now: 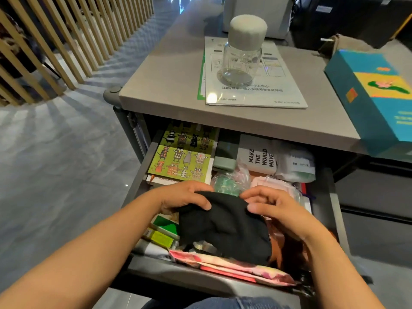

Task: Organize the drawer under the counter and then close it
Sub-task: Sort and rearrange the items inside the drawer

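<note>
- Drawer [338,219] pulled out under counter [169,70], full of stuff.
- Black cloth [225,228] over drawer middle.
- L hand [185,196] grips cloth's left top edge, fingers curled.
- R hand [273,208] pinches right top edge.

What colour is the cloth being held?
Black; the cloth shows in the head view.

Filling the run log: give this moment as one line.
grey drawer: open; left hand: grips black cloth bundle; right hand: pinches it; closing: not yet
</note>
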Demonstrator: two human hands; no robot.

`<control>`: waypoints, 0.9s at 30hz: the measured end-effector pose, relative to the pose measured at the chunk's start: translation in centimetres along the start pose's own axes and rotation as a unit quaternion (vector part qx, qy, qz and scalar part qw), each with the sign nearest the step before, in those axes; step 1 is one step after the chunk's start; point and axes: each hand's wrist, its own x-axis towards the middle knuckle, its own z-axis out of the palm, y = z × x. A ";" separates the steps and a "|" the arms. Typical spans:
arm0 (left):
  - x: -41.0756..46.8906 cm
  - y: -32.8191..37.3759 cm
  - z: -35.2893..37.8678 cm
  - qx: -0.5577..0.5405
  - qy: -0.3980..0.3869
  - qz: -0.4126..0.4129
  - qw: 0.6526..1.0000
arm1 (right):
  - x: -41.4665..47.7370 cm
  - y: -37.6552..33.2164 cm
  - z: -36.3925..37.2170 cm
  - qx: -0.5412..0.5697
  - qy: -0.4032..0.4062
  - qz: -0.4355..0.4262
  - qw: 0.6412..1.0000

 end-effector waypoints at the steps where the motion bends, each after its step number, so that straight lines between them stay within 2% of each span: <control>1: 0.2 0.2 0.0 -0.034 0.008 0.013 0.999 | -0.1 0.1 -0.5 0.026 0.016 -0.007 1.000; 5: 0.3 0.2 -0.3 -0.145 0.042 0.062 0.987 | -0.2 0.9 -1.5 0.116 0.010 -0.006 0.993; 9: 1.0 -0.1 -0.2 -0.187 0.081 0.086 0.975 | 0.1 1.5 -1.6 0.045 -0.054 0.056 0.996; 11: 1.3 -0.3 -0.2 -0.160 0.116 0.078 0.977 | 0.1 1.7 -1.5 0.004 -0.071 0.053 0.996; 13: 1.5 -0.4 0.1 -0.093 0.144 0.055 0.984 | 0.4 1.9 -1.6 0.002 0.009 0.011 1.000; 15: 1.7 -0.5 0.5 -0.012 0.153 0.044 0.987 | 0.9 1.7 -1.6 0.094 0.093 -0.062 0.989; 17: 1.8 -0.3 0.9 0.055 0.129 0.031 0.990 | 1.2 1.2 -1.6 0.225 0.109 -0.123 0.961; 18: 1.8 -0.1 1.0 0.070 0.109 0.026 0.991 | 1.2 1.0 -1.5 0.244 0.104 -0.139 0.954; 21: 2.0 1.3 2.5 0.030 0.057 0.054 0.996 | 1.5 0.9 -0.1 0.134 0.104 -0.120 0.978; 23: 2.9 2.1 3.6 0.022 0.090 0.073 0.993 | 1.6 1.4 0.8 0.080 0.093 -0.101 0.987; 25: 3.7 2.5 4.4 0.024 0.134 0.087 0.987 | 1.6 1.5 0.8 0.102 0.074 -0.101 0.987; 27: 4.1 2.1 4.5 -0.009 0.141 0.091 0.986 | 1.2 1.4 -0.4 0.121 0.065 -0.091 0.986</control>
